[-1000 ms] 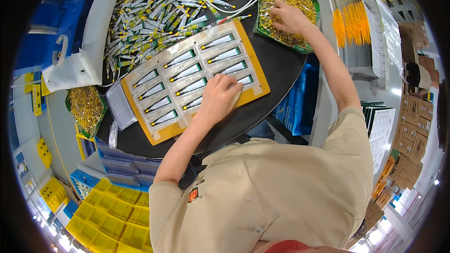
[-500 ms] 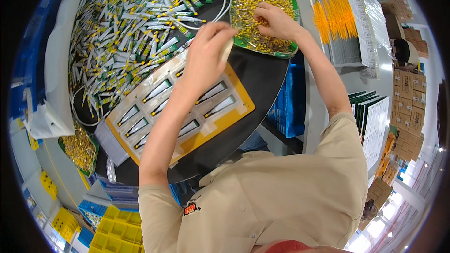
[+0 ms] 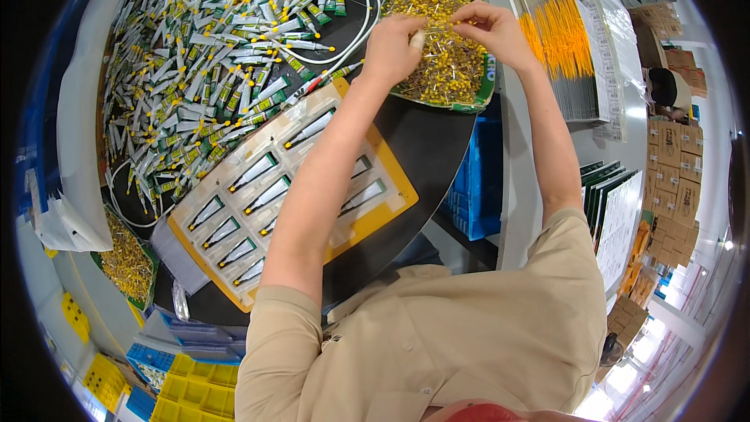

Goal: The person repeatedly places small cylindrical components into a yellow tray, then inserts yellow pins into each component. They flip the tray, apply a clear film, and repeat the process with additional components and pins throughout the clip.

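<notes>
My left hand (image 3: 393,51) is over the left side of a green-edged carton tray (image 3: 488,94) heaped with small yellow-headed pieces (image 3: 441,74). Its fingers are bent together, with a pale covering at the thumb; whatever they hold is hidden. Above the same heap, my right hand (image 3: 498,33) pinches with thumb and forefinger, and a possible tiny piece there is too small to name. Under my left forearm lies a yellow board (image 3: 394,205) carrying a clear moulded tray (image 3: 234,215). Small dark-and-white tubes (image 3: 266,172) sit in several of its compartments; my arm covers others.
A big pile of small tubes (image 3: 211,70) spreads over the black table (image 3: 406,125) at left, with a white cable (image 3: 363,31) looped beside it. Another carton of yellow-headed pieces (image 3: 129,262) stands lower left. Orange-tipped cards (image 3: 558,47) and a blue crate (image 3: 478,180) are at right.
My left hand has moved right and up, from the tray's edge to over the heap. My right hand has lifted from the pieces and shifted right, now pinching. The hands face each other.
</notes>
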{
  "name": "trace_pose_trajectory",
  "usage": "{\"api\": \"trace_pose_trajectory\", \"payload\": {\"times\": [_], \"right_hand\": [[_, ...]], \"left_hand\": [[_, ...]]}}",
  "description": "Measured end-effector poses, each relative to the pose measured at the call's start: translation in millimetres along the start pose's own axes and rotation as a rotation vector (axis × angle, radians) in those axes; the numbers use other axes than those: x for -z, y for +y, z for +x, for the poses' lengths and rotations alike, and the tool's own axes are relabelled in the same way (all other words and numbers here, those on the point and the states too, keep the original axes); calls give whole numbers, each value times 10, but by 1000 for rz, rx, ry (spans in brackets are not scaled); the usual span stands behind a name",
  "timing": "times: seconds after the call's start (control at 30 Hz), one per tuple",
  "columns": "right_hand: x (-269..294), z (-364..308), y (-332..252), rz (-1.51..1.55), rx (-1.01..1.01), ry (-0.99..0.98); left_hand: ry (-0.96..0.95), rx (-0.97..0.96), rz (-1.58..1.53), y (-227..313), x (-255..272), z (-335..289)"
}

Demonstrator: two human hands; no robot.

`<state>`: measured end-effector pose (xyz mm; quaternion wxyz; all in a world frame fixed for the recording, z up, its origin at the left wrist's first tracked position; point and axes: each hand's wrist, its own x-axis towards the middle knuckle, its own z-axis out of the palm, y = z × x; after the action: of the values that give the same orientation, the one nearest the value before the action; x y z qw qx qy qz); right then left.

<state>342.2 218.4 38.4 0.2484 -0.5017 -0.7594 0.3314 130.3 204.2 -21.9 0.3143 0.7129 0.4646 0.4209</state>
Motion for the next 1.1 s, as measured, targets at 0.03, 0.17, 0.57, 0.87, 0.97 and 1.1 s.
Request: {"api": "trace_pose_trajectory", "payload": {"times": [0.03, 0.17, 0.57, 0.87, 0.97, 1.1], "right_hand": [[-37, -3, 17, -64, -5, -19], [-92, 24, 3, 30, -30, -18], [-47, 13, -93, -281, -74, 59], [-437, -63, -850, 216, -69, -33], [-901, -98, -1113, 355, -69, -95], [-1644, -297, -1518, 476, -78, -182]], "left_hand": [[41, -23, 78, -2, -22, 2], [33, -275, -61, 48, -236, 85], [179, -431, 75, 112, -172, 11], [-102, -121, 14, 263, 575, -427], [-23, -2, 55, 310, 948, -924], [-81, 119, 270, 307, 1591, -1646]]}}
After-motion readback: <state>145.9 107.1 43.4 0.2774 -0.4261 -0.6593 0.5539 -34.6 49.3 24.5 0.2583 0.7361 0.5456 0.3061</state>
